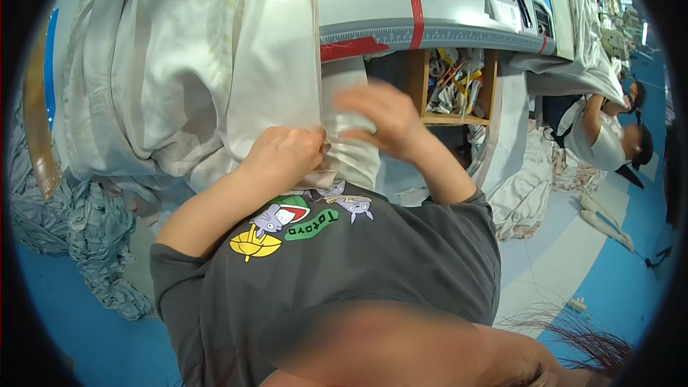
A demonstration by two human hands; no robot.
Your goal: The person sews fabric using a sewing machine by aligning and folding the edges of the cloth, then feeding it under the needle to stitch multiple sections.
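Grey shirt [387, 254], left hand [288, 152] on cloth [276, 64]

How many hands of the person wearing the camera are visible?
2: the left hand at the edge of the pale cloth; the right hand, blurred, to the left hand's right.

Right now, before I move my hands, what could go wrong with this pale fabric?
The left hand seems to be the only one gripping the pale fabric; the right hand is blurred, its fingers spread, so the edge might slip out of line.

The fabric lies in loose, heavy folds on the left, which could crease or drag on the held edge.

The cluttered wooden drawer stands open near the right forearm, which could knock it.
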